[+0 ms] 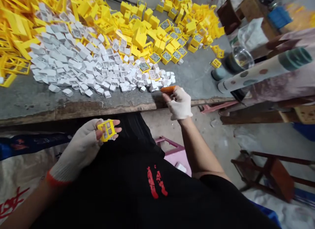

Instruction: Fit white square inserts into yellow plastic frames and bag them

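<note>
My left hand (92, 133), in a white knit glove with bare fingertips, is closed around a small yellow plastic frame (106, 130). The frame is divided into square openings, with pale pieces visible in some of them. It is held above my lap, in front of the table edge. My right hand (179, 102), gloved the same way, is over the table's front edge. Its index finger seems to wear an orange cover (168, 89) and points at the near right end of a pile of small white plastic caps (81, 63). The thumb is apart below it, and nothing shows between them.
Yellow frames and housings (140, 35) are heaped behind the white caps on the grey table (36, 102). Some have grey-white insides. To the right are a patterned cylinder (263, 71) and a clear round container (242, 58). A brown stool (275, 176) stands on the floor.
</note>
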A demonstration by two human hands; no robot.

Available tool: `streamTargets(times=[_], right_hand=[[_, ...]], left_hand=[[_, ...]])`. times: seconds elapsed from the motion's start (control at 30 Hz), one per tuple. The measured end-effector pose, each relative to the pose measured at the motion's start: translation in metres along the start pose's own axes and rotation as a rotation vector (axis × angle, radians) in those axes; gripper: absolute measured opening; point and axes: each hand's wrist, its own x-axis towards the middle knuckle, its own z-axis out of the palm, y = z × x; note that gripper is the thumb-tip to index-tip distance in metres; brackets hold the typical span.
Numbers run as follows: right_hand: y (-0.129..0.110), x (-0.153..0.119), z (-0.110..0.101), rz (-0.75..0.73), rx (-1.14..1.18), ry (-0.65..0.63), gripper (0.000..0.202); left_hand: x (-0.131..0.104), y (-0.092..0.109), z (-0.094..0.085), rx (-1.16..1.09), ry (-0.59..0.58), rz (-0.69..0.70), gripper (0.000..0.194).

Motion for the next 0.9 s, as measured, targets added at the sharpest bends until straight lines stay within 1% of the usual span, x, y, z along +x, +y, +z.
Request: streamTargets(times=[0.03,0.1,0.2,0.27,0.33,0.4,0.5,0.57,0.63,0.67,0.73,0.83,0.9], right_hand=[[0.005,0.006,-0.001,-0.023,-0.073,-0.004,0.031],[0.006,0.016,0.003,-0.079,-0.189,-0.056,0.036],[-0.002,0.027,0.010,-0.106,-0.343,-0.143,0.038],[-0.007,0.034,0.013,-0.098,-0.418,-0.163,0.038],[-0.010,0.038,0.013,-0.084,-0.438,-0.154,0.036],[-0.014,0.039,0.014,-0.092,-0.379,-0.163,0.030],[-0.030,0.034,0.020,-0.191,-0.266,-0.279,0.025],[-0.044,0.029,0.027,-0.241,-0.298,-0.367,0.025],[-0.054,0.025,0.032,-0.228,-0.381,-0.405,0.027],[-0.055,0.024,0.034,-0.214,-0.404,-0.405,0.029],[-0.052,0.021,0.033,-0.192,-0.381,-0.371,0.035],[-0.037,0.015,0.024,-0.168,-0.288,-0.256,0.042],[-0.031,0.009,0.018,-0.165,-0.258,-0.220,0.043]], left_hand=[[0.001,0.000,0.000,-0.001,0.020,0.022,0.061],[0.001,-0.001,-0.002,-0.012,0.069,0.060,0.062],[-0.002,-0.001,-0.005,-0.030,0.129,0.091,0.062],[-0.005,-0.001,-0.005,-0.035,0.144,0.105,0.064],[-0.006,-0.004,-0.002,-0.037,0.136,0.111,0.068],[-0.005,-0.009,0.001,-0.047,0.112,0.107,0.070],[-0.001,-0.017,0.004,-0.082,0.059,0.094,0.068],[0.002,-0.021,0.005,-0.101,0.019,0.078,0.069],[0.003,-0.022,0.006,-0.094,-0.008,0.057,0.071],[0.003,-0.021,0.007,-0.083,-0.012,0.049,0.071],[0.003,-0.018,0.009,-0.059,0.000,0.039,0.068],[0.004,-0.013,0.012,-0.039,0.017,0.054,0.061],[0.006,-0.012,0.014,-0.038,0.015,0.059,0.058]])
